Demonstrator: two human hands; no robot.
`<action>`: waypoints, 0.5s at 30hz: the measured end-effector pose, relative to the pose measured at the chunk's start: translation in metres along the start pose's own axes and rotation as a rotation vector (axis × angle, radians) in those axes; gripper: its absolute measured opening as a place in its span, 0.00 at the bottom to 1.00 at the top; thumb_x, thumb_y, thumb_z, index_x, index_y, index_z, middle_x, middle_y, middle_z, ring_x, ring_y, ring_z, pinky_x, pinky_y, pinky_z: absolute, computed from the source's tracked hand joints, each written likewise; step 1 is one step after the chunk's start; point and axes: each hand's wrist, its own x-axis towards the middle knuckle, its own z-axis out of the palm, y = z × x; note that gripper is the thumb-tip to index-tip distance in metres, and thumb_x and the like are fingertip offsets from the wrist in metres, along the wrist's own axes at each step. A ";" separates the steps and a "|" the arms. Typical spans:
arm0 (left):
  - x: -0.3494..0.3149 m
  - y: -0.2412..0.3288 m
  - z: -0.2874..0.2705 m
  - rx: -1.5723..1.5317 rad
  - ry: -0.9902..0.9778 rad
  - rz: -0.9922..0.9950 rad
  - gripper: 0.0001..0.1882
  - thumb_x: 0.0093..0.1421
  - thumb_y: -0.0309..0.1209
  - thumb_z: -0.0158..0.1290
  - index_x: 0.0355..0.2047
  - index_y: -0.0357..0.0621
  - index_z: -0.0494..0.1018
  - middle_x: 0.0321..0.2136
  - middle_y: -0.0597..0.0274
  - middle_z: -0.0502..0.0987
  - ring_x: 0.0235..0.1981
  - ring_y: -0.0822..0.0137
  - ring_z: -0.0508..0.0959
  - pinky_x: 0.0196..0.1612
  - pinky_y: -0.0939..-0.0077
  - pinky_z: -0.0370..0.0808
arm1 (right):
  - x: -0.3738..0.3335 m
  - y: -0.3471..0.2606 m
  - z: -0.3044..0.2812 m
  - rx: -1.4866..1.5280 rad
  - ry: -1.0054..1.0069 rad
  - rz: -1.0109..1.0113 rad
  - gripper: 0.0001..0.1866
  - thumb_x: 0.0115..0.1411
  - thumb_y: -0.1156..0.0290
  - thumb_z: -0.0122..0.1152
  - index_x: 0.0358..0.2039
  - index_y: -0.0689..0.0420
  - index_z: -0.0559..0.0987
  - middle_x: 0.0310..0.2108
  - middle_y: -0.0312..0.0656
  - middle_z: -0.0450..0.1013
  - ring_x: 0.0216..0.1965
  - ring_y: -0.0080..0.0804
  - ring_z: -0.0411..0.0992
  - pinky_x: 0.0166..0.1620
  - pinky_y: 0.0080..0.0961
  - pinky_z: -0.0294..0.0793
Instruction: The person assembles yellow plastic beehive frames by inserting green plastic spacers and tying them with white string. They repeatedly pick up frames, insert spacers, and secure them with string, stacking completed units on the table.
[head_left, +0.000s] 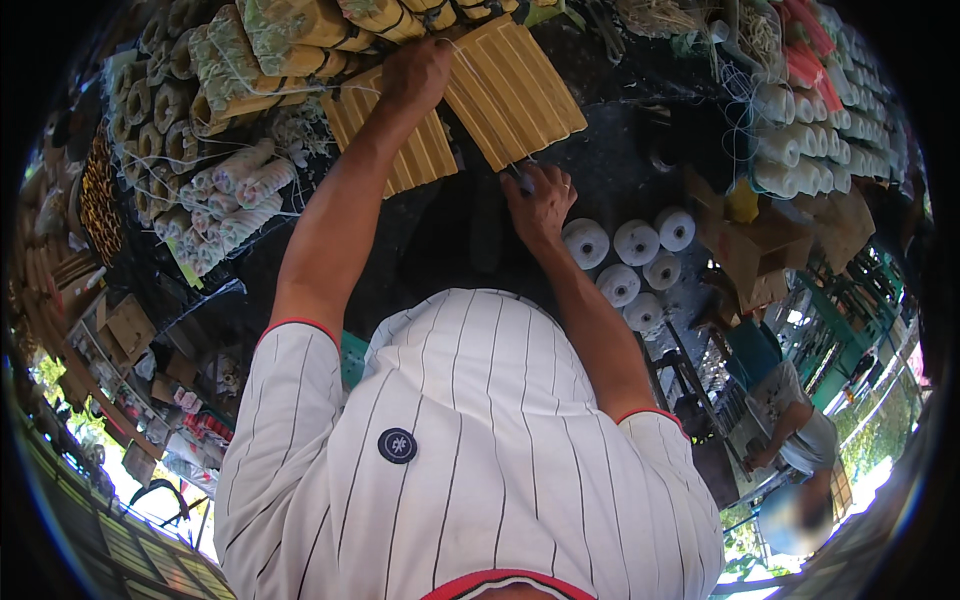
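Two yellow-brown ribbed panels lie side by side at the far middle: a right panel [515, 90] and a left panel [415, 155], partly covered by my left forearm. My left hand [418, 75] is closed at the right panel's upper left edge. A thin pale string [357, 87] shows beside it. What those fingers grip is hidden. At the right panel's near edge, my right hand [542, 200], with a ring, is closed around a small pale-blue thing [524, 182], too small to name.
Wrapped yellow bundles [235, 60] are stacked at the far left, above plastic-wrapped rolls [235, 200]. White thread cones [620, 285] stand right of my right forearm. White rolls [790, 145] fill the far right, near a cardboard box [755, 250]. Another person [795, 425] is at the lower right.
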 end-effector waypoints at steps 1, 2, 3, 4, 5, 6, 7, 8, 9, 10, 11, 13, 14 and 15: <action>0.001 0.000 -0.002 0.002 -0.008 -0.002 0.10 0.63 0.29 0.54 0.42 0.46 0.82 0.36 0.51 0.82 0.40 0.46 0.84 0.43 0.51 0.82 | 0.004 -0.001 0.005 -0.006 -0.007 -0.003 0.14 0.61 0.60 0.71 0.42 0.56 0.89 0.46 0.44 0.81 0.51 0.47 0.76 0.60 0.49 0.64; 0.002 -0.001 -0.004 0.003 -0.015 -0.004 0.11 0.63 0.29 0.53 0.43 0.47 0.82 0.36 0.51 0.82 0.40 0.46 0.84 0.43 0.51 0.82 | 0.004 -0.001 0.007 -0.004 -0.013 -0.008 0.13 0.61 0.61 0.71 0.40 0.55 0.89 0.45 0.43 0.82 0.51 0.46 0.76 0.59 0.49 0.65; 0.005 -0.002 -0.006 -0.019 -0.026 -0.006 0.11 0.63 0.28 0.54 0.44 0.47 0.83 0.37 0.51 0.82 0.41 0.46 0.84 0.44 0.51 0.82 | 0.004 0.000 0.008 -0.002 -0.020 -0.014 0.12 0.61 0.61 0.71 0.39 0.55 0.89 0.43 0.42 0.82 0.50 0.45 0.76 0.58 0.49 0.65; 0.003 -0.003 -0.006 -0.044 -0.038 -0.013 0.12 0.63 0.27 0.54 0.45 0.47 0.83 0.37 0.52 0.82 0.41 0.46 0.84 0.44 0.51 0.82 | 0.004 -0.001 0.008 -0.003 -0.032 -0.020 0.11 0.62 0.62 0.71 0.38 0.55 0.89 0.42 0.41 0.83 0.50 0.45 0.76 0.57 0.49 0.65; 0.002 -0.005 -0.006 -0.069 -0.051 -0.021 0.12 0.63 0.27 0.54 0.46 0.47 0.83 0.38 0.52 0.82 0.42 0.46 0.84 0.45 0.52 0.82 | 0.004 -0.001 0.008 0.015 -0.021 -0.038 0.10 0.61 0.62 0.71 0.37 0.55 0.89 0.41 0.40 0.83 0.49 0.44 0.77 0.56 0.49 0.66; 0.001 -0.009 -0.007 -0.130 -0.037 -0.012 0.13 0.63 0.26 0.55 0.46 0.47 0.83 0.38 0.53 0.82 0.42 0.46 0.84 0.45 0.52 0.81 | 0.005 -0.002 0.008 0.033 -0.011 -0.057 0.10 0.61 0.62 0.71 0.37 0.55 0.89 0.39 0.40 0.83 0.49 0.44 0.77 0.55 0.48 0.66; 0.000 -0.013 -0.008 -0.194 -0.024 -0.003 0.13 0.63 0.26 0.56 0.47 0.47 0.83 0.39 0.53 0.82 0.43 0.45 0.83 0.46 0.53 0.81 | 0.007 -0.003 0.006 0.048 0.001 -0.074 0.10 0.61 0.63 0.71 0.36 0.55 0.89 0.38 0.39 0.83 0.48 0.43 0.77 0.55 0.48 0.66; -0.002 -0.015 -0.009 -0.257 -0.010 0.006 0.14 0.63 0.25 0.56 0.48 0.47 0.83 0.39 0.54 0.82 0.43 0.45 0.83 0.46 0.53 0.81 | 0.008 -0.003 0.004 0.037 -0.028 -0.066 0.10 0.61 0.63 0.71 0.36 0.55 0.89 0.38 0.40 0.83 0.48 0.44 0.77 0.54 0.48 0.67; -0.006 -0.016 -0.010 -0.287 0.048 0.012 0.13 0.63 0.26 0.57 0.48 0.47 0.83 0.39 0.55 0.82 0.43 0.45 0.83 0.46 0.53 0.81 | 0.010 -0.003 0.002 0.027 -0.056 -0.060 0.09 0.61 0.63 0.71 0.36 0.55 0.89 0.38 0.40 0.83 0.47 0.44 0.78 0.54 0.48 0.67; -0.009 -0.015 -0.014 -0.317 0.106 0.025 0.13 0.63 0.26 0.58 0.48 0.47 0.83 0.40 0.56 0.82 0.43 0.46 0.83 0.46 0.53 0.81 | 0.012 -0.003 0.001 0.017 -0.080 -0.049 0.09 0.61 0.63 0.71 0.36 0.55 0.89 0.38 0.41 0.83 0.47 0.44 0.78 0.54 0.47 0.68; -0.013 -0.013 -0.017 -0.348 0.164 0.037 0.13 0.64 0.26 0.59 0.48 0.47 0.82 0.40 0.56 0.82 0.43 0.46 0.83 0.46 0.54 0.81 | 0.013 -0.002 0.001 0.014 -0.078 -0.055 0.09 0.61 0.63 0.71 0.36 0.55 0.89 0.38 0.41 0.83 0.47 0.44 0.78 0.54 0.47 0.68; -0.022 -0.011 -0.021 -0.314 0.230 -0.006 0.14 0.61 0.25 0.57 0.47 0.46 0.82 0.41 0.57 0.82 0.42 0.47 0.83 0.45 0.53 0.81 | 0.014 -0.002 0.000 0.010 -0.078 -0.070 0.09 0.61 0.63 0.71 0.36 0.54 0.89 0.38 0.42 0.83 0.47 0.44 0.78 0.54 0.47 0.68; -0.027 -0.010 -0.022 -0.296 0.264 -0.030 0.14 0.60 0.24 0.56 0.46 0.46 0.82 0.41 0.58 0.82 0.41 0.48 0.83 0.45 0.53 0.81 | 0.014 -0.003 -0.001 0.009 -0.093 -0.064 0.09 0.61 0.64 0.71 0.36 0.54 0.90 0.38 0.42 0.84 0.47 0.44 0.78 0.54 0.47 0.68; -0.030 -0.009 -0.021 -0.276 0.225 -0.061 0.13 0.63 0.26 0.57 0.47 0.47 0.82 0.41 0.57 0.82 0.42 0.48 0.83 0.44 0.54 0.81 | 0.015 -0.003 -0.002 0.007 -0.108 -0.056 0.09 0.60 0.64 0.71 0.37 0.54 0.90 0.39 0.41 0.84 0.47 0.44 0.78 0.55 0.46 0.68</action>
